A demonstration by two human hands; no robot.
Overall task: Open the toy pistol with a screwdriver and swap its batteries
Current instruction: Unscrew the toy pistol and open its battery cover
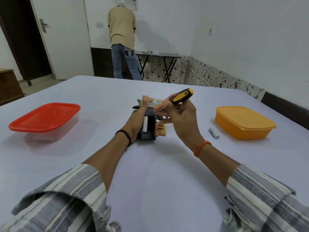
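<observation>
Black-and-tan plastic toy pistol (pixel 148 121) lies mid-table on the pale lilac tablecloth (pixel 155 164), much of it hidden by both hands; barrel end is hard to make out. Left hand (pixel 139 118) grips the pistol body, thumb up along its far side. Battery bay in the grip is open, one white cylindrical battery (pixel 145 125) seated inside; whether a second sits beside it cannot be told. Right hand (pixel 181 118) has fingers curled round the black-and-yellow-handled screwdriver (pixel 179 97), thin shaft angled down to the pistol, tip hidden. One loose silver battery (pixel 213 133) lies on the cloth near the orange lidded plastic box (pixel 245 122). One red-lidded clear plastic box (pixel 45 119) at left. Tan cover piece (pixel 161 130) beside the grip, partly covered.
</observation>
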